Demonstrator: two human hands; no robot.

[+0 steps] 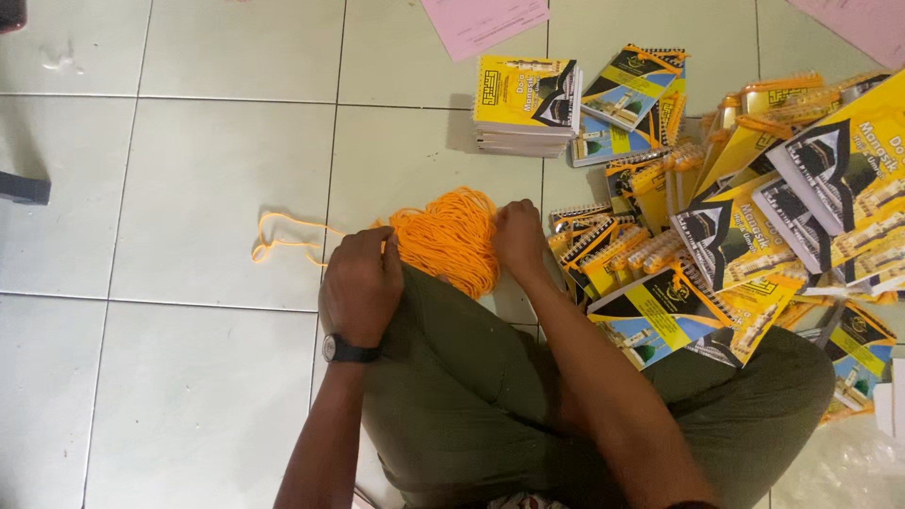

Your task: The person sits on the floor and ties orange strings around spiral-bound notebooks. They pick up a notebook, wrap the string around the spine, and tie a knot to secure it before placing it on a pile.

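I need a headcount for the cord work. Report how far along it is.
Done: many booklets in the right-hand pile already carry orange cord loops. In hand: both hands, left hand and right hand, work the orange cord bundle. Left: the neat stack shows no cords.

floor [189,188]: pale glossy square tiles, dark grout | light: soft, even
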